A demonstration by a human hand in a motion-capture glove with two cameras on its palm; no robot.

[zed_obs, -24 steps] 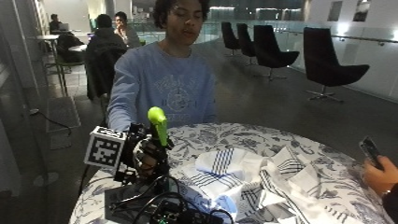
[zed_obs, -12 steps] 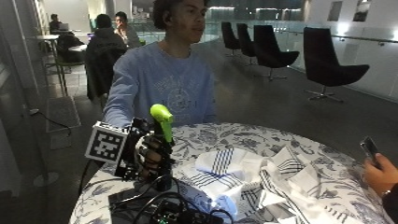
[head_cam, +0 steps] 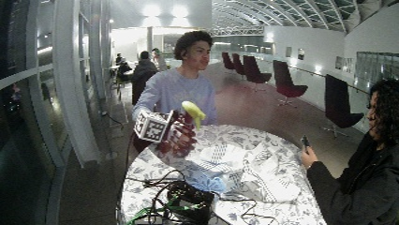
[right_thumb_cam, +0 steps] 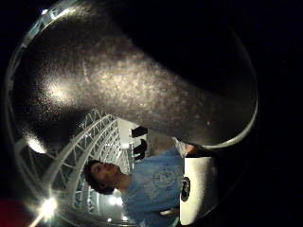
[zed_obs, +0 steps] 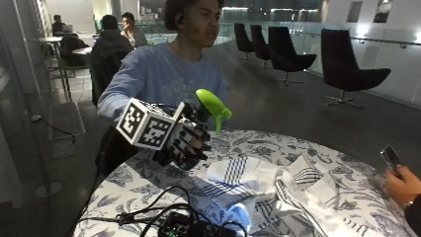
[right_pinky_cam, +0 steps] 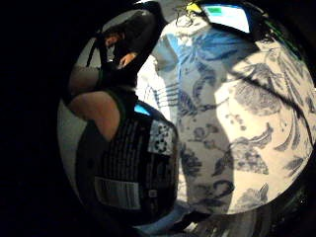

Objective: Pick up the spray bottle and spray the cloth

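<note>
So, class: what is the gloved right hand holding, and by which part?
The hand grips the spray bottle round its dark body, below the green spray head, lifted above the table.

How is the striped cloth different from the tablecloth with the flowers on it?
The striped cloth is white with thin dark stripes; the tablecloth has a blue flower pattern. The striped cloth lies crumpled in folds, while the tablecloth is spread flat over the table. The striped cloth covers only part of the tabletop and lies on top of the tablecloth. Both are pale fabric with darker markings.
</note>
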